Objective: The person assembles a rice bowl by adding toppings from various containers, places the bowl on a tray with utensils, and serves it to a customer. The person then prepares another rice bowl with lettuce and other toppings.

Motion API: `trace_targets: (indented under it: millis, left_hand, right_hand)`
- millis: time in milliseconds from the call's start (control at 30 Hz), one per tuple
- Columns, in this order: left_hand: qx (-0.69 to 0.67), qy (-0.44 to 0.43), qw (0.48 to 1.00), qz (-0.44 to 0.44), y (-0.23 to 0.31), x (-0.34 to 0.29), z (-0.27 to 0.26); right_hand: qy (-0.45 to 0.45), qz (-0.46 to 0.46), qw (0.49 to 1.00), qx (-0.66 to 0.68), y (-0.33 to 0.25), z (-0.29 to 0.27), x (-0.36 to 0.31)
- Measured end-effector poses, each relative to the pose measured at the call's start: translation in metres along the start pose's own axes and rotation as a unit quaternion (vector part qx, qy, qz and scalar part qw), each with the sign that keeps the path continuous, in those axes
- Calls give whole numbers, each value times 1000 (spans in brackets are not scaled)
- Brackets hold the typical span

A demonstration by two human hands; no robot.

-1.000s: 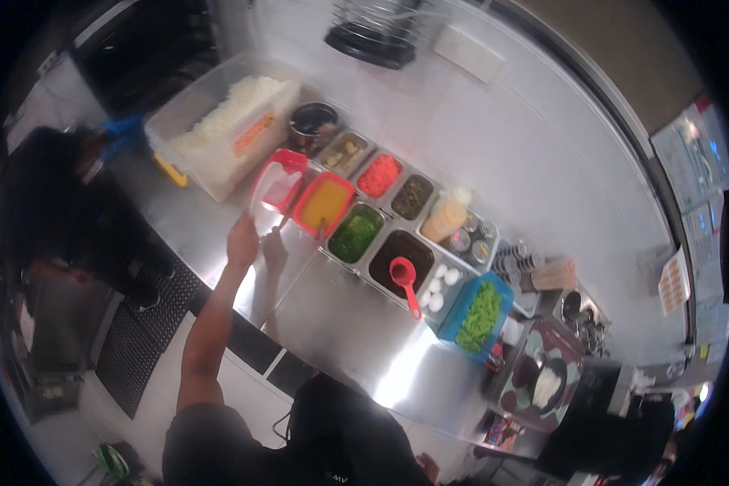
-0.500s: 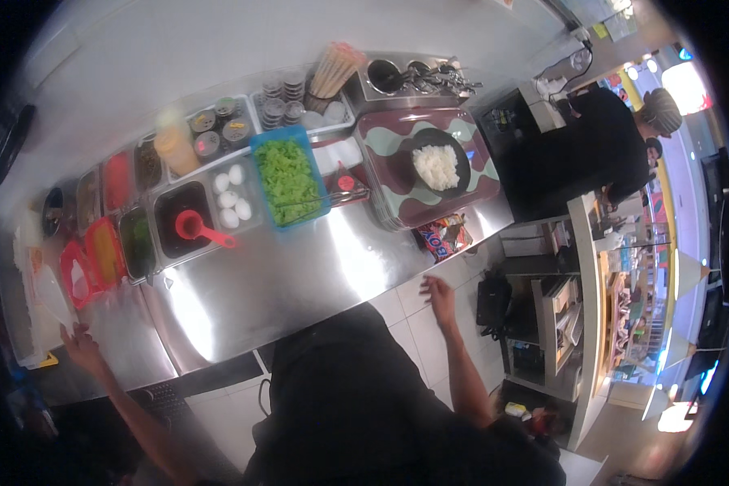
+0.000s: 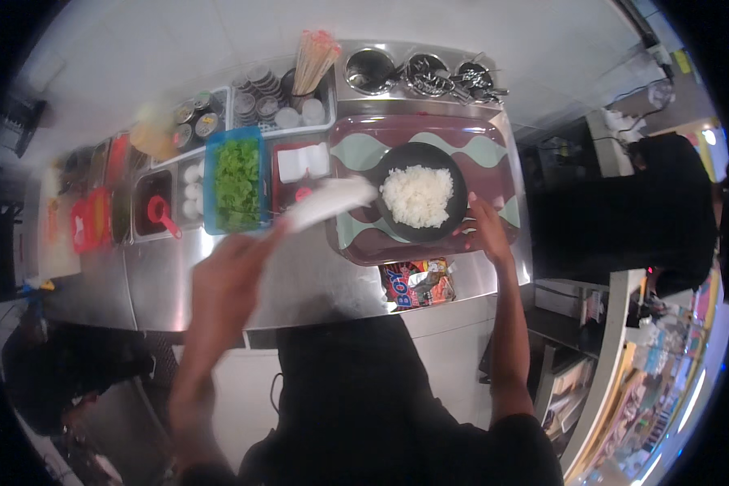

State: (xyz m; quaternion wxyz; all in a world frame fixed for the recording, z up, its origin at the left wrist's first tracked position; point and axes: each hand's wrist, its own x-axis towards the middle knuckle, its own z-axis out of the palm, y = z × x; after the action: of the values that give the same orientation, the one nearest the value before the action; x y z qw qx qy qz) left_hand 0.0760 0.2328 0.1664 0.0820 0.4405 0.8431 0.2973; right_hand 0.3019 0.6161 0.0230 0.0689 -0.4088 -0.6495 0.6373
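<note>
Steel bench (image 3: 162, 279), right end: your left hand (image 3: 231, 275), gripping white scoop (image 3: 328, 202), had arrived from left end; your right hand (image 3: 486, 227), fingers spread, reached dark bowl (image 3: 421, 152), both flanking rice (image 3: 418, 197).

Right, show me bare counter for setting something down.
The steel counter is bare in front of the red scoop and blue bin, up to the snack packet, partly under the left hand. A smaller patch lies right of the packet, in front of the tray. Crowded: the rear, lined with containers, and the tray with bowl, right hand and white paddle.
</note>
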Motion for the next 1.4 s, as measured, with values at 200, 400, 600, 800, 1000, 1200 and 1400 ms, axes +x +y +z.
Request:
trace_targets:
  millis: [200,400,600,800,1000,1200,1400]
  left_hand:
    - [296,-133,943,77,101,71,143]
    - [322,-192,923,83,154,118,121]
    - [339,-162,921,103,146,134,164]
    - [360,-171,908,130,181,142,131]
    - [364,-193,906,100,155,149,146]
    - [377,-242,889,94,163,142,149]
    - [409,-195,890,46,179,146,118]
  right_hand:
    - [-174,46,973,147,9,0,8]
    - [-131,68,959,243,16,22,-14]
    - [-131,75,945,292,25,40,-20]
    - [-142,55,940,305,14,37,-22]
    - [-151,84,930,326,11,42,-24]
    - [-146,51,909,388,16,57,-26]
    - [-136,41,887,440,25,64,-28]
